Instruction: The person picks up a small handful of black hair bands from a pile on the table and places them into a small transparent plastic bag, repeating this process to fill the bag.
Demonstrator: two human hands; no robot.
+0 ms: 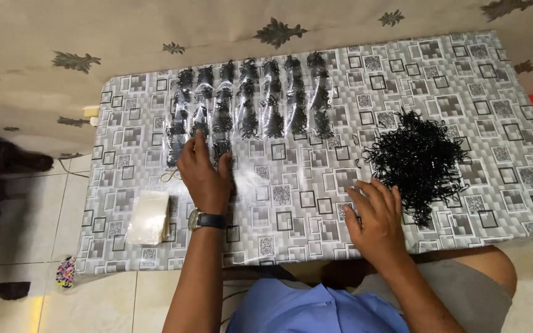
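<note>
Across the upper middle of the frame lie rows of small clear bags (248,102) already filled with black elastic bands, laid side by side in about eight columns on the patterned surface (291,209); that much of the packing looks done. A good deal appears left: a large loose heap of black bands (419,159) sits at centre right, and a stack of empty clear bags (148,217) waits at lower left. The left hand (205,172), with a wristwatch (208,220) on it, lies flat with fingers spread on the lower end of the leftmost bagged rows, pressing rather than clamping anything. The right hand (374,216) rests palm down with fingers loosely apart at the lower left edge of the heap, touching its fringe; I cannot tell whether any bands are pinched under the fingers. The count in each bag is too fine to make out, and glare on the plastic blurs the bag edges. A small multicoloured object (65,272) on the tiled floor at lower left is too small to identify.
</note>
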